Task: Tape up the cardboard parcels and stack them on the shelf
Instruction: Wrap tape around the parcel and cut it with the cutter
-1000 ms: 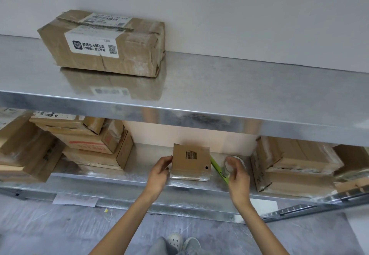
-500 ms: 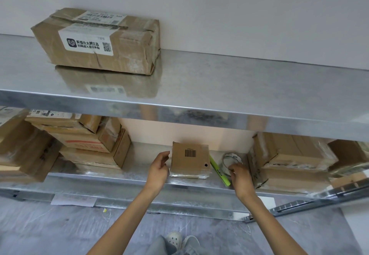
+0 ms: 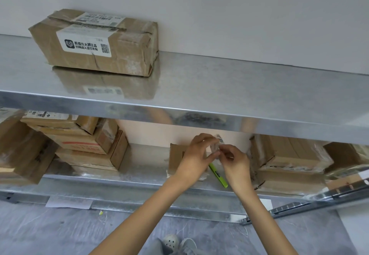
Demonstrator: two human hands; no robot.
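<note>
Both hands meet over the low shelf (image 3: pixel 143 162). The left hand (image 3: pixel 196 156) and the right hand (image 3: pixel 236 164) each curl their fingers and pinch a clear tape roll (image 3: pixel 217 146) between them. The roll is blurry. Just behind the left hand sits a small box (image 3: pixel 176 155) on the low shelf. A green pen (image 3: pixel 219 176) lies right of it. More boxes (image 3: pixel 85 145) are stacked far left and right. One big box (image 3: pixel 97 43) sits on the top shelf (image 3: pixel 239 87).
</note>
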